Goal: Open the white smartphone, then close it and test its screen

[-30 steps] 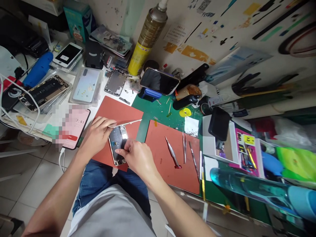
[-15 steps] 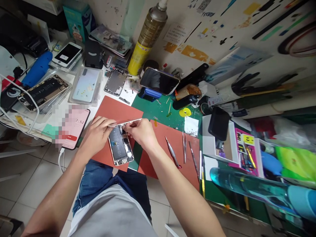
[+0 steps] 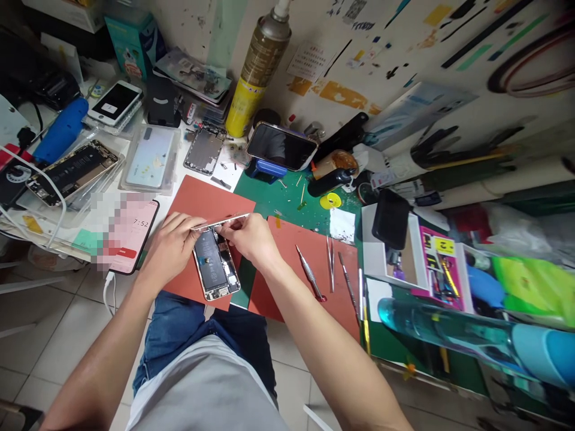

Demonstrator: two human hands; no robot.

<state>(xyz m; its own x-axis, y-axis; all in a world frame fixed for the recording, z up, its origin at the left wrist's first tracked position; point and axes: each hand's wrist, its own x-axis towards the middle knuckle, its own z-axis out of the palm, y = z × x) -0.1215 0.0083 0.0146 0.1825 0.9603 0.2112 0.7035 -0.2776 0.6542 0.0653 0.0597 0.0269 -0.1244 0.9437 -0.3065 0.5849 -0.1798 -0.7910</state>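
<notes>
Opened phone (image 3: 220,264) lies on a red mat (image 3: 197,194) on the green-topped counter (image 3: 294,200), insides up, dark battery (image 3: 212,262) bare along its left side. A thin panel (image 3: 236,218) stands edge-on along the phone's far end.

Left hand (image 3: 172,242), beyond the phone's upper left corner: fingers curled, nearly closed, pinching the panel's left end between thumb and fingers. Right hand (image 3: 254,236), at the phone's upper right corner: half closed, fingertips tucked just under the panel. Cannot tell whether they grip anything; the panel and the fingers themselves hide the tips.

Right of the phone, on a second red mat (image 3: 287,239): silver tool (image 3: 308,272), then tweezers (image 3: 330,263). Left of the phone: another phone, lit (image 3: 140,238), cable plugged in.

Handling, by judgement: phone light and stiff, rim probably smooth and a bit slippery; best held by the side rails, clear of battery and board. Panel looks the fragile part, likely to crack if flexed; take it by its edges.
</notes>
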